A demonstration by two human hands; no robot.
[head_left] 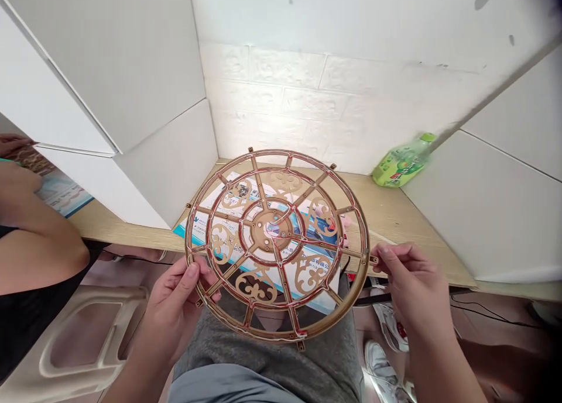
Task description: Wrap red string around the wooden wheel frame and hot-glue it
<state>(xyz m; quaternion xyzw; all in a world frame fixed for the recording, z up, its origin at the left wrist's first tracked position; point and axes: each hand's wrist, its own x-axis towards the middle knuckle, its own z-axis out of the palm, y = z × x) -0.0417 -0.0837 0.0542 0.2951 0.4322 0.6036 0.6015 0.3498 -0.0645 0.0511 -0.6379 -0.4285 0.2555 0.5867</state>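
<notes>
The left hand (pixel 171 309) and right hand (pixel 408 280) pinch with their fingers the rim of a round red-corded wooden wheel (pixel 267 230), tilted face-up above the pale wooden bench (pixel 386 216).

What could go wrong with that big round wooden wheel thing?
The round wooden frame is held only at its edge by the left hand and right hand, so it might slip and fall. Its thin spokes might snap if squeezed. The red thread might snag on the sticking-out tabs.
</notes>
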